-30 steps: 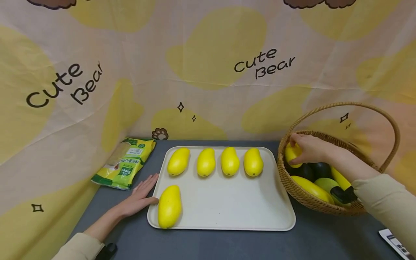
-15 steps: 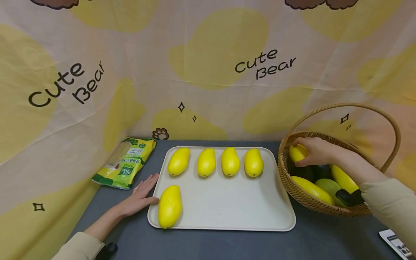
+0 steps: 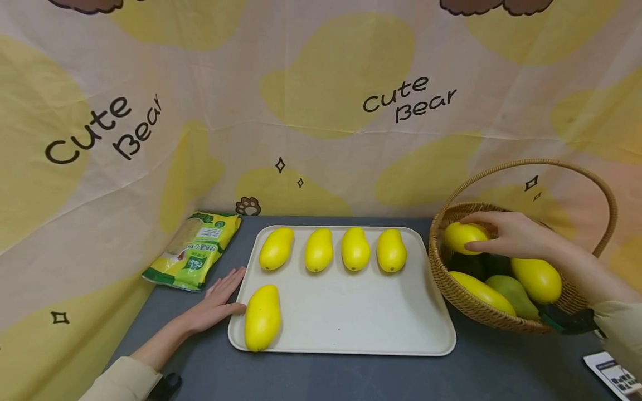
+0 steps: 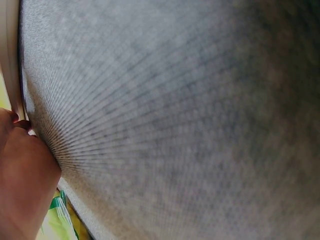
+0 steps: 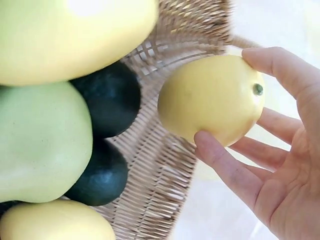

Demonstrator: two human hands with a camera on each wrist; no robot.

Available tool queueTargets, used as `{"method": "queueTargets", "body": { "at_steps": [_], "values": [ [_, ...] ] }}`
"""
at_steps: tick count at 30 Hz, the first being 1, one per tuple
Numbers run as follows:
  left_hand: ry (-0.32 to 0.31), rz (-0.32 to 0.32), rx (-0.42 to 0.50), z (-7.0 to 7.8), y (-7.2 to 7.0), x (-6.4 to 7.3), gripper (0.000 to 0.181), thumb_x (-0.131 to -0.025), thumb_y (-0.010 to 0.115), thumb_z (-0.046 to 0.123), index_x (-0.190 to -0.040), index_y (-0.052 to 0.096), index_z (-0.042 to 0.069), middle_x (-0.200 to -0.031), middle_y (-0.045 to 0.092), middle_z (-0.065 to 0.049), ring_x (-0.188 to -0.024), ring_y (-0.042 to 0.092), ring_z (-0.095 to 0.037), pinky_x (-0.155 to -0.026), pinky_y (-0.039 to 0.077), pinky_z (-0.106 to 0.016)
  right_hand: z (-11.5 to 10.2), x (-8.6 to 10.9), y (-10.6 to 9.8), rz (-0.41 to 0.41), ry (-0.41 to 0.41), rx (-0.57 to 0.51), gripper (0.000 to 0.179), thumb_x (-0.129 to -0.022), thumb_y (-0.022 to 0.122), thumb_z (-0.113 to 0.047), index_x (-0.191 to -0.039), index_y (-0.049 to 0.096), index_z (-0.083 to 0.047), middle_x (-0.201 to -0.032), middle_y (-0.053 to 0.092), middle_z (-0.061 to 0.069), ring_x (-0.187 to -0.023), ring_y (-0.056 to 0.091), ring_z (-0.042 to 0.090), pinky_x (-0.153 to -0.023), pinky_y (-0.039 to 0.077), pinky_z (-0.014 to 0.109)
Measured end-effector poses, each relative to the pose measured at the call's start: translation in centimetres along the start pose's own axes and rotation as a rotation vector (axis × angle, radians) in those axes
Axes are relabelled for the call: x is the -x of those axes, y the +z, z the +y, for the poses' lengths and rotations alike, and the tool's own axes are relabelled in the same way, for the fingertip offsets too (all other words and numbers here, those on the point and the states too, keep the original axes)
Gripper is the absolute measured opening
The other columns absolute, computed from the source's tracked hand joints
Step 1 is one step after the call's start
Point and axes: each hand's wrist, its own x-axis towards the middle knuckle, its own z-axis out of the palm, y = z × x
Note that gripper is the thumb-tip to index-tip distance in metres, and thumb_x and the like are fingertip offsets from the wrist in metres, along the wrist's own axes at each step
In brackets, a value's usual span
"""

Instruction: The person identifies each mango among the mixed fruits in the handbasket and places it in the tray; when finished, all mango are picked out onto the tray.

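Observation:
In the head view my right hand (image 3: 516,236) is inside the wicker basket (image 3: 451,295), holding a yellow mango (image 3: 465,238) near the back left wall. The right wrist view shows thumb and fingers pinching that mango (image 5: 210,97) around its stem end. Below and beside it lie dark green avocados (image 5: 107,100), a green mango (image 3: 511,295) and more yellow mangoes (image 3: 536,278). My left hand (image 3: 213,306) lies flat on the table, fingers spread, thumb at the left rim of the white tray (image 3: 361,312). Close to that thumb is a yellow mango (image 3: 262,318) on the tray.
Several yellow mangoes (image 3: 318,250) stand in a row along the tray's back. A yellow-green food packet (image 3: 193,250) lies left of it. The basket's tall handle (image 3: 546,161) arches over its contents. A printed card (image 3: 614,376) lies at the right front; patterned cloth hangs behind.
My right hand and its mango have shifted slightly right, and the mango has turned more sideways. The right forearm has moved right, uncovering another yellow mango. The left hand keeps its place.

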Motion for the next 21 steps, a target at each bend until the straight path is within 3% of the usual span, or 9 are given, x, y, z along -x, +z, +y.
{"method": "queueTargets", "body": {
  "at_steps": [5,8,10,13,16,18,21],
  "values": [
    [0.001,0.001,-0.002,0.0,0.0,0.0,0.086,-0.094,0.057,0.041,-0.156,0.011,0.004,-0.161,0.008,-0.021,-0.147,-0.003,-0.041,-0.111,-0.008,-0.062,-0.9,2.1,-0.7,0.042,0.098,-0.077,0.053,-0.088,0.071,-0.043,-0.133,0.058,-0.017,-0.121,0.064,0.016,-0.093,0.062,0.032,-0.075,0.049,0.049],
    [0.001,0.0,-0.002,0.0,0.1,0.0,0.086,-0.094,0.057,0.041,-0.156,0.011,0.004,-0.161,0.008,-0.021,-0.147,-0.003,-0.041,-0.111,-0.008,-0.062,-1.8,3.3,-0.8,0.042,0.164,-0.161,0.055,-0.092,0.065,-0.044,-0.139,0.052,-0.019,-0.133,0.056,0.02,-0.11,0.058,0.044,-0.083,0.044,0.061],
    [0.0,0.0,-0.003,-0.1,0.1,0.0,0.086,-0.094,0.057,0.041,-0.156,0.011,0.004,-0.161,0.008,-0.021,-0.147,-0.003,-0.041,-0.111,-0.008,-0.062,-2.3,4.1,-0.7,0.05,0.213,-0.247,0.057,-0.094,0.062,-0.044,-0.144,0.047,-0.02,-0.141,0.049,0.02,-0.116,0.054,0.046,-0.085,0.045,0.06],
    [-0.006,-0.001,-0.003,0.0,0.0,0.0,0.086,-0.094,0.057,0.041,-0.156,0.01,0.004,-0.161,0.007,-0.021,-0.147,-0.003,-0.041,-0.111,-0.008,-0.062,-2.9,4.9,-0.1,0.096,0.25,-0.437,0.056,-0.099,0.058,-0.037,-0.148,0.04,-0.018,-0.145,0.043,0.014,-0.115,0.059,0.03,-0.086,0.052,0.043],
    [-0.015,-0.002,-0.005,0.0,0.0,0.0,0.086,-0.094,0.057,0.042,-0.156,0.01,0.005,-0.161,0.007,-0.02,-0.147,-0.003,-0.04,-0.111,-0.008,-0.061,-3.5,5.6,0.9,0.157,0.236,-0.648,0.049,-0.102,0.053,-0.026,-0.148,0.04,-0.017,-0.139,0.042,0.004,-0.104,0.064,0.01,-0.077,0.055,0.023],
    [-0.019,-0.005,-0.005,0.1,-0.1,-0.1,0.086,-0.094,0.057,0.042,-0.157,0.01,0.005,-0.161,0.007,-0.02,-0.147,-0.004,-0.04,-0.111,-0.009,-0.061,-4.0,5.8,1.7,0.175,0.209,-0.8,0.044,-0.103,0.05,-0.019,-0.146,0.041,-0.017,-0.135,0.042,0.0,-0.1,0.064,0.004,-0.078,0.054,0.021],
    [-0.021,-0.006,-0.004,0.2,-0.1,-0.1,0.086,-0.094,0.057,0.042,-0.157,0.01,0.005,-0.161,0.007,-0.02,-0.147,-0.004,-0.04,-0.111,-0.009,-0.061,-4.9,5.9,2.9,0.163,0.164,-1.006,0.04,-0.104,0.046,-0.013,-0.144,0.044,-0.018,-0.133,0.043,-0.002,-0.104,0.063,0.006,-0.082,0.055,0.025]
  ]
}}
